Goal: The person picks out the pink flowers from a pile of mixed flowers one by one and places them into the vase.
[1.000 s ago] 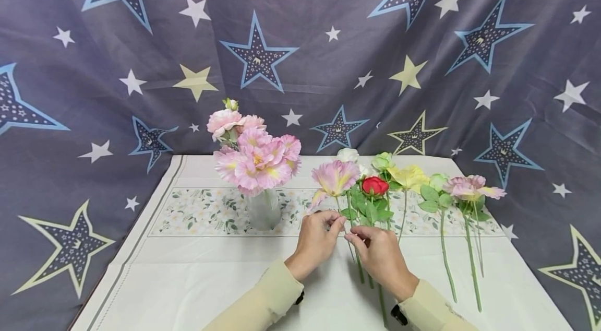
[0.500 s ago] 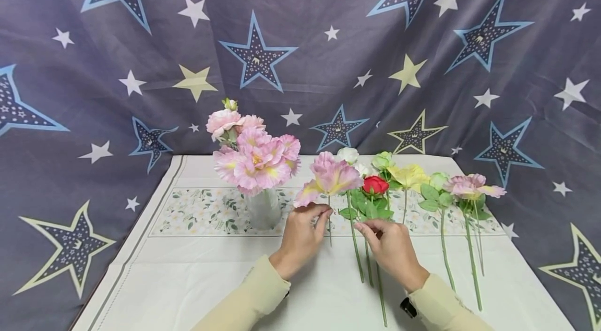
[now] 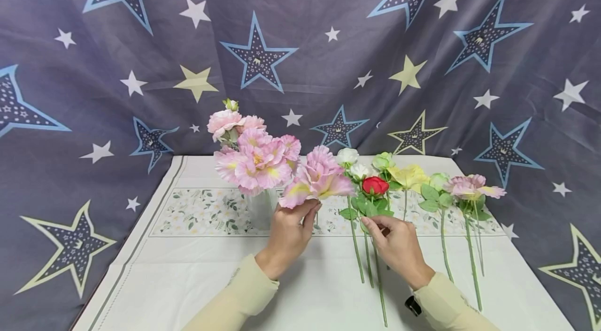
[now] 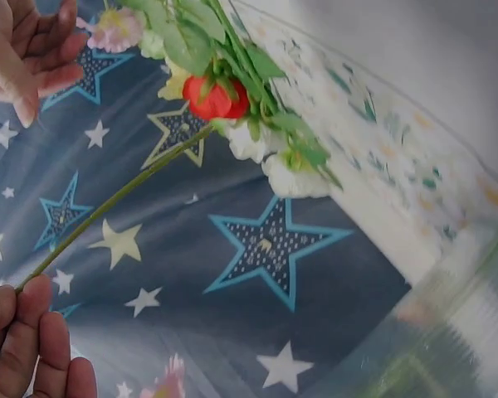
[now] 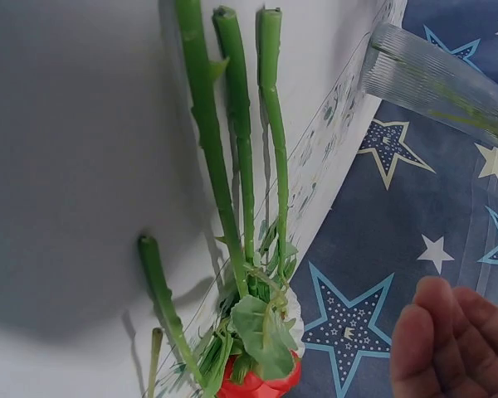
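Note:
My left hand [image 3: 287, 234] pinches the thin stem of a pink-and-yellow artificial flower [image 3: 319, 177] just under its bloom. In the left wrist view, thumb and fingertips grip that green stem [image 4: 120, 195], which slants across the picture. Left of the held bloom stands a ribbed clear glass vase [image 3: 260, 211] with several pink flowers [image 3: 258, 158] in it. My right hand [image 3: 398, 247] hovers beside the lying red rose [image 3: 374, 185], its fingers loosely bent and holding nothing. The left wrist view also catches the right hand [image 4: 33, 54] with nothing between its fingers.
White flowers [image 3: 347, 156], a yellow flower [image 3: 410, 178], a light green flower [image 3: 383, 160] and a pink flower [image 3: 469, 187] lie on the right, stems toward me. A floral printed band [image 3: 202, 211] crosses the white table [image 3: 188, 279]. A star-patterned curtain [image 3: 300, 2] hangs behind.
My left hand has moved left with the pink flower, from beside the red rose toward the vase. The right hand has drawn away from the left, slightly to the right.

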`<control>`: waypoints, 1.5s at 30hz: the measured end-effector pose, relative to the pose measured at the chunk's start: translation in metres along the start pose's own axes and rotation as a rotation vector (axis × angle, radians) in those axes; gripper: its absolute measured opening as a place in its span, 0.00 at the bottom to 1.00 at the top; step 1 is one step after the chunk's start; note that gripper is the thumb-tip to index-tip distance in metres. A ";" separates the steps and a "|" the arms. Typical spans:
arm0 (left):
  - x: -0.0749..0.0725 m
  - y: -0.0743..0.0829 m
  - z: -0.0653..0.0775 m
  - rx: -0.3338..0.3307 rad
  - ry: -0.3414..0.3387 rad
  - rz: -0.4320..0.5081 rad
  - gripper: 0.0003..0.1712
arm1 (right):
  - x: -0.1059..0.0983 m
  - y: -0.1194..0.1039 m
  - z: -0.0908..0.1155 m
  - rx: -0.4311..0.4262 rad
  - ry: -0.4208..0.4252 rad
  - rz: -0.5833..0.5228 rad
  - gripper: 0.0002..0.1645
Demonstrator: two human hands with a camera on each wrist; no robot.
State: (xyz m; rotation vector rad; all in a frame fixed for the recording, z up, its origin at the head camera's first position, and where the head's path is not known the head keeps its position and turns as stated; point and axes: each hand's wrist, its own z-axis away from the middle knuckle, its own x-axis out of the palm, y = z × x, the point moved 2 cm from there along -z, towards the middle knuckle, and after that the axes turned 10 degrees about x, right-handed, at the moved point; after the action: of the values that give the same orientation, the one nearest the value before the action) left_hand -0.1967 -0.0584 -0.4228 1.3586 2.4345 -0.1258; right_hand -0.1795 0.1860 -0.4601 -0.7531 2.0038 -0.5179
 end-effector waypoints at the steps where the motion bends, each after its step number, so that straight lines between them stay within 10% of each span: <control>1: -0.002 0.000 -0.001 0.006 0.002 -0.012 0.05 | 0.000 0.000 0.000 0.002 -0.001 0.002 0.11; 45: -0.088 -0.031 -0.057 0.036 0.182 -0.239 0.02 | -0.002 0.000 0.002 -0.008 0.015 0.014 0.08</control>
State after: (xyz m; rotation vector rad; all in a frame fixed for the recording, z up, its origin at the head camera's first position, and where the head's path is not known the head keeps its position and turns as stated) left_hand -0.1952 -0.1319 -0.3419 1.1328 2.7542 -0.1096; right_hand -0.1773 0.1870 -0.4596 -0.7419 2.0249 -0.5089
